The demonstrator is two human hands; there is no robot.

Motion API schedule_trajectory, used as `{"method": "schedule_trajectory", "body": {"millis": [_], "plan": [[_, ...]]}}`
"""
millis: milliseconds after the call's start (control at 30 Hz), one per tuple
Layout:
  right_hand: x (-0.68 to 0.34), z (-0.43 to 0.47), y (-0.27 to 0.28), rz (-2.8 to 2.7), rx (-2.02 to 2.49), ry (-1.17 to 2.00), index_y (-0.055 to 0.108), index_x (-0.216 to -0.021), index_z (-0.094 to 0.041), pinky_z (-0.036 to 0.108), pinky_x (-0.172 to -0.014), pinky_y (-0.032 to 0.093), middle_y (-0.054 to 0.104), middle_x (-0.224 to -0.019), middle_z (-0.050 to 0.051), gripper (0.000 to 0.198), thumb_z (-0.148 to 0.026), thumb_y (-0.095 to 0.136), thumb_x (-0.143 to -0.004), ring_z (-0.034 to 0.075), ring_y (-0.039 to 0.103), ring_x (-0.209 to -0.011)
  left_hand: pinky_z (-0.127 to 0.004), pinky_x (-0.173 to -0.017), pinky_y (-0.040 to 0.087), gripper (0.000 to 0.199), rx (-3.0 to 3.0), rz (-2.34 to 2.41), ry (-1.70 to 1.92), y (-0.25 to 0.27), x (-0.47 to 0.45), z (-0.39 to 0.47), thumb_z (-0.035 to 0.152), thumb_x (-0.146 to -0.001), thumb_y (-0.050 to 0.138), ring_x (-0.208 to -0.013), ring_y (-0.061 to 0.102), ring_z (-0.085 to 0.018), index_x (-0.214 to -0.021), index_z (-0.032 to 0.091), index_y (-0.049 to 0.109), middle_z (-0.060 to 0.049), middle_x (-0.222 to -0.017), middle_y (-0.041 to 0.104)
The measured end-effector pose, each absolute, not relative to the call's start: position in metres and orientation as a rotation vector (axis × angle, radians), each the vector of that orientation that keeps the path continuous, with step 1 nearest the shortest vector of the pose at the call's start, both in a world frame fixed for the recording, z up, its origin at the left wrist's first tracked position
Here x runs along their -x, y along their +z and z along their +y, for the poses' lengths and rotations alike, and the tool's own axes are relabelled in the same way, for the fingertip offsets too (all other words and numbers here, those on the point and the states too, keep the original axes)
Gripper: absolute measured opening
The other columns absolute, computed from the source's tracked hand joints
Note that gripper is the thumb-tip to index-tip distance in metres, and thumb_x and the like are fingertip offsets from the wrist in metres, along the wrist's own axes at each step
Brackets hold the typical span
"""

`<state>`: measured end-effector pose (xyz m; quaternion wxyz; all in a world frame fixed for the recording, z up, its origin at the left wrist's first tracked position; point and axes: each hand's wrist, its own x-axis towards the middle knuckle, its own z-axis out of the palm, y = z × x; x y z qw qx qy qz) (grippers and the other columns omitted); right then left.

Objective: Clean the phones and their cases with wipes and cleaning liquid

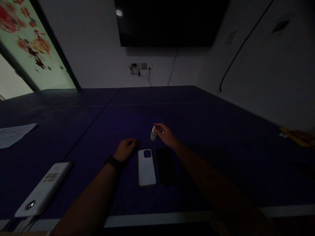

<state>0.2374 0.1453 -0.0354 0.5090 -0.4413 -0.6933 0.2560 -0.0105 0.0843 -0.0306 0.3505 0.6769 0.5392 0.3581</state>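
Observation:
My right hand pinches the white top of a small clear bottle, which is upright at the purple table. The bottle's cap looks narrow, like a dropper's. My left hand, with a dark watch on its wrist, rests on the table with its fingers curled and nothing visible in them. Just right of it lies a white phone case with a camera cut-out at its far end. Beside the case lies a dark phone, its black face hard to make out in the dim light.
A white power bank with a cable lies at the near left. Printed paper is at the far left. A yellow packet sits at the right edge. A wall screen hangs beyond the purple table.

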Motion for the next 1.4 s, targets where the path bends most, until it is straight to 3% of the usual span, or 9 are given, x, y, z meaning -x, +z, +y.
{"method": "schedule_trajectory", "body": {"millis": [133, 267, 433, 767, 833, 933, 1033, 1233, 1400], "plan": [[-0.271, 0.148, -0.020, -1.709, 1.212, 0.526, 0.071, -0.109, -0.023, 0.037, -0.100, 0.049, 0.071, -0.113, 0.006, 0.020, -0.029, 0.057, -0.095, 0.021, 0.065, -0.107, -0.036, -0.091, 0.051, 0.038, -1.757, 1.400, 0.921, -0.031, 0.011, 0.085, 0.041, -0.086, 0.049, -0.097, 0.071, -0.026, -0.095, 0.016, 0.077, -0.011, -0.103, 0.079], [-0.308, 0.147, -0.022, -1.758, 1.454, 0.503, 0.071, -0.096, -0.020, 0.041, -0.097, 0.051, 0.072, -0.101, 0.008, 0.015, -0.026, 0.058, -0.098, 0.022, 0.067, -0.100, -0.036, -0.090, 0.052, 0.039, -1.771, 1.397, 0.919, -0.030, 0.010, 0.084, 0.043, -0.087, 0.049, -0.097, 0.071, -0.026, -0.094, 0.016, 0.078, -0.011, -0.102, 0.079], [-0.322, 0.145, -0.043, -1.786, 1.687, 0.543, 0.062, -0.126, -0.019, 0.046, -0.093, 0.057, 0.063, -0.130, 0.010, 0.033, -0.036, 0.063, -0.099, 0.024, 0.065, -0.110, -0.037, -0.089, 0.052, 0.041, -1.805, 1.418, 0.910, -0.028, 0.010, 0.083, 0.044, -0.088, 0.049, -0.095, 0.072, -0.026, -0.095, 0.017, 0.078, -0.011, -0.101, 0.079], [-0.318, 0.160, -0.028, -1.488, 1.672, 1.014, 0.061, -0.129, -0.019, 0.045, -0.091, 0.058, 0.062, -0.131, 0.010, 0.035, -0.037, 0.063, -0.099, 0.024, 0.066, -0.109, -0.035, -0.083, 0.052, 0.046, -1.967, 1.502, 0.771, -0.022, 0.009, 0.080, 0.044, -0.093, 0.038, -0.092, 0.071, -0.025, -0.096, 0.017, 0.074, -0.011, -0.098, 0.078], [-0.321, 0.153, -0.021, -1.370, 1.577, 1.109, 0.062, -0.125, -0.017, 0.043, -0.088, 0.059, 0.065, -0.125, 0.010, 0.032, -0.035, 0.064, -0.099, 0.022, 0.067, -0.104, -0.035, -0.080, 0.050, 0.042, -2.027, 1.527, 0.688, -0.019, 0.008, 0.076, 0.045, -0.093, 0.039, -0.086, 0.070, -0.025, -0.091, 0.019, 0.073, -0.011, -0.090, 0.077], [-0.326, 0.137, -0.013, -1.186, 1.403, 1.186, 0.065, -0.103, -0.018, 0.034, -0.085, 0.062, 0.071, -0.106, 0.007, 0.008, -0.019, 0.065, -0.095, 0.018, 0.071, -0.092, -0.036, -0.076, 0.047, 0.033, -2.118, 1.533, 0.562, -0.016, 0.007, 0.067, 0.046, -0.091, 0.048, -0.081, 0.068, -0.025, -0.091, 0.021, 0.069, -0.010, -0.088, 0.075], [-0.327, 0.119, -0.013, -1.025, 1.273, 1.236, 0.061, -0.087, -0.020, 0.031, -0.085, 0.063, 0.074, -0.093, 0.006, 0.014, -0.006, 0.064, -0.086, 0.017, 0.073, -0.086, -0.034, -0.077, 0.046, 0.029, -2.166, 1.500, 0.488, -0.013, 0.006, 0.059, 0.049, -0.086, 0.058, -0.087, 0.068, -0.026, -0.095, 0.023, 0.066, -0.009, -0.097, 0.074], [-0.316, 0.104, -0.031, -0.797, 1.179, 1.348, 0.064, -0.085, -0.018, 0.035, -0.078, 0.066, 0.075, -0.084, 0.007, 0.012, -0.006, 0.063, -0.085, 0.019, 0.075, -0.076, -0.034, -0.077, 0.044, 0.014, -1.991, 1.478, 0.584, -0.014, 0.007, 0.060, 0.037, -0.084, 0.058, -0.083, 0.065, -0.024, -0.084, 0.024, 0.062, -0.007, -0.088, 0.070], [-0.311, 0.110, -0.044, -0.687, 1.132, 1.406, 0.065, -0.084, -0.017, 0.038, -0.078, 0.066, 0.074, -0.081, 0.010, 0.012, -0.006, 0.061, -0.089, 0.021, 0.075, -0.074, -0.031, -0.067, 0.047, 0.026, -1.577, 1.401, 0.777, -0.016, 0.006, 0.062, 0.046, -0.087, 0.053, -0.074, 0.063, -0.020, -0.090, 0.022, 0.059, -0.006, -0.083, 0.068]]}}
